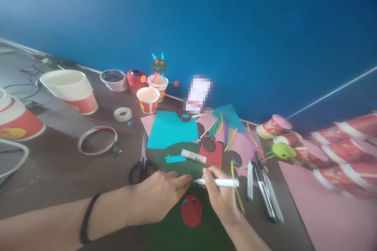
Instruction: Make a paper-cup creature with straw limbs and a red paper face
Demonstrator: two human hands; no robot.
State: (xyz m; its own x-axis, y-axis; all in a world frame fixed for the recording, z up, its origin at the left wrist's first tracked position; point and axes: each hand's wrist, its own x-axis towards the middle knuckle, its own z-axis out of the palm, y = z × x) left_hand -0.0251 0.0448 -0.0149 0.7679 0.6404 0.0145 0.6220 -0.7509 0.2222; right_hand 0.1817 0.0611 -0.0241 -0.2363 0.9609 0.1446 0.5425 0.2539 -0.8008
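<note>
Right hand (pixel 221 196) has its fingers wrapped round a slim white marker (pixel 220 182); left hand (pixel 160 196) fingers bunch by its tip, hold's unclear. Red paper oval (pixel 191 216)'s got blue paper eyes (pixel 194 200), no mouth yet.

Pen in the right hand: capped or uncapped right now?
Uncapped: the pen in the right hand shows its bare, tapered tip, pointing toward the left hand.

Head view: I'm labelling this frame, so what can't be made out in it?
In the head view:
- Whether the white pen's tip touches anything: too small to tell.
- What lies under the left hand: covered by it.
- Pale panel's content: pixelated.
- White tube's print: small, blurred.
- Far-left cups: cut off by the left edge.
- Far-right cups: blurred.
</note>
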